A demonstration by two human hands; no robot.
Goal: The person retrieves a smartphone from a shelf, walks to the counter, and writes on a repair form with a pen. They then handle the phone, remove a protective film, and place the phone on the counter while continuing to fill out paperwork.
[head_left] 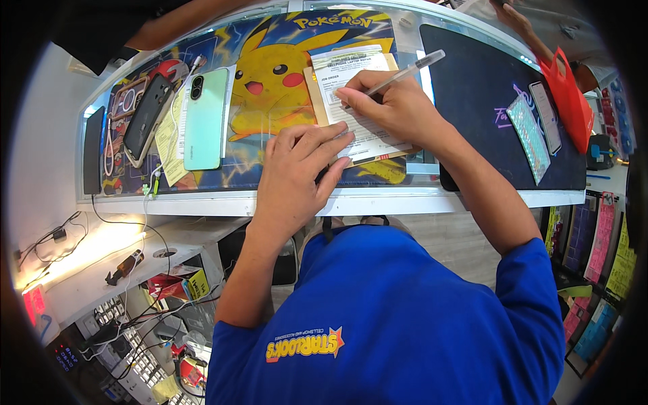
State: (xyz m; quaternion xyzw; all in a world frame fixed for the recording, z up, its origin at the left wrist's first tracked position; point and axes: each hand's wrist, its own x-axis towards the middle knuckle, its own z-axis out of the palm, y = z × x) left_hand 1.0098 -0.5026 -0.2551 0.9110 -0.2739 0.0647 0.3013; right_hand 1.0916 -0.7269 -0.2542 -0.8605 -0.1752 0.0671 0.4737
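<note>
My right hand [395,106] grips a pen [420,67] with a clear barrel, its tip down at a printed form [358,138]. That form lies on a pad with a brown backing. My left hand [300,165] rests across the form's lower left corner, fingers stretched out and holding nothing. Left of the hands, a mint green smartphone [206,121] lies back up on white and yellow paper slips [167,148]. Beside it is a dark phone or case [148,111] lying at a slant.
A colourful cartoon mat [263,74] covers the counter's left part. On the black mat [466,101] at right lie a glittery teal case [528,138] and a phone [545,115]. A red plastic bag [565,101] stands at the far right. Other people's arms reach over the far edge.
</note>
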